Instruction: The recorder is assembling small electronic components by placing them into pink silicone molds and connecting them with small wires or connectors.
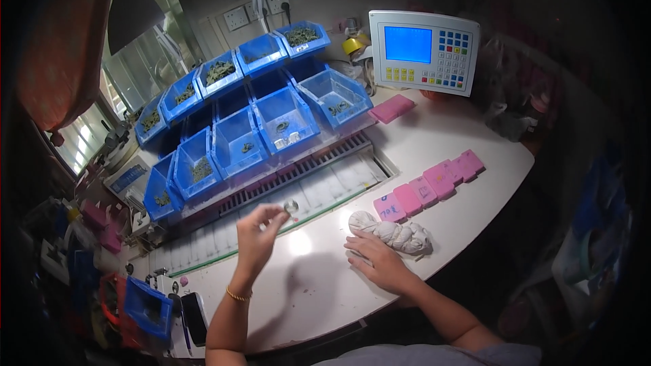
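Observation:
My left hand [259, 234] is raised over the near edge of the white channelled strip [264, 220], its thumb and fingertips pinched together. At the fingertips is a small, shiny, round piece that looks like a metal ring [291, 207]. My right hand [376, 261] rests on the white table, fingers stretched out and apart, the fingertips touching a twisted off-white cloth bundle [397, 234]. Just beyond the bundle, a row of several pink blocks [425, 192], some with handwritten marks, runs toward the far right.
Two tiers of blue bins [239, 139] holding small dark pieces stand behind the strip. A control panel [424, 51] with a blue screen is at the back right, near a pink slab [392, 108]. A phone [194, 318] and another blue bin [148, 308] lie at lower left.

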Demonstrator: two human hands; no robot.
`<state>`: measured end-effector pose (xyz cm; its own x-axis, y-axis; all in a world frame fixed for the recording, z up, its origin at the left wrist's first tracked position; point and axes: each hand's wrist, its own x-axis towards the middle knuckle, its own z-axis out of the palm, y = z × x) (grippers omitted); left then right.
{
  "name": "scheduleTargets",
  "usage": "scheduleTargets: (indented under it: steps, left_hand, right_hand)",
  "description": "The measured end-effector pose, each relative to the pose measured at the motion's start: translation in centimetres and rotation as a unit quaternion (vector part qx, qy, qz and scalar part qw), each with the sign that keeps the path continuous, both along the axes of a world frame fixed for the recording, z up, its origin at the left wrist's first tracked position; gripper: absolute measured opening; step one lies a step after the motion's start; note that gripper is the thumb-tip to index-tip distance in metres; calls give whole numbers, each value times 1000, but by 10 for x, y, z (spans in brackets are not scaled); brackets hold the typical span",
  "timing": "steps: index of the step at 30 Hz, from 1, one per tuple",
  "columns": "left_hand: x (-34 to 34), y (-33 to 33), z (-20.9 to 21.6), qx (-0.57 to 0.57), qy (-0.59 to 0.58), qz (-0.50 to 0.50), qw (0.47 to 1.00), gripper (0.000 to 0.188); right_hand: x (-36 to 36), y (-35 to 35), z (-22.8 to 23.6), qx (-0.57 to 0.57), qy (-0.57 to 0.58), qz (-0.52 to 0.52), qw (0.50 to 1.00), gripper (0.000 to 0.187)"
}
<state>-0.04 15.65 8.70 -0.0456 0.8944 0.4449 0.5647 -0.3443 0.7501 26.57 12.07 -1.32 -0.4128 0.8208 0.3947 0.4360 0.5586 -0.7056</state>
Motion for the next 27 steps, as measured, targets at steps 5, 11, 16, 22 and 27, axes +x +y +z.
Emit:
scheduleTargets:
  steps: [5, 11, 16, 22, 27]
  left_hand:
    - [-5, 50, 12, -7, -120, -9, 993, 11]
    - [-10, 69, 15, -3, -159, 14, 987, 8]
    - [-6, 65, 9, 10, -166, 3, 986, 8]
    - [-7, 63, 5, 31, -159, 9, 987, 9]
    - [-11, 63, -5, 48, -116, 27, 992, 9]
  right_hand:
    - [-1, 4, 1, -34, 31, 10, 999, 26]
    - [-3, 4, 0, -35, 42, 0, 999, 22]
    - [-2, 3, 2, -32, 38, 0, 999, 21]
    - [-2, 2, 2, -35, 34, 3, 999, 21]
    - [-4, 3, -1, -28, 29, 2, 999, 21]
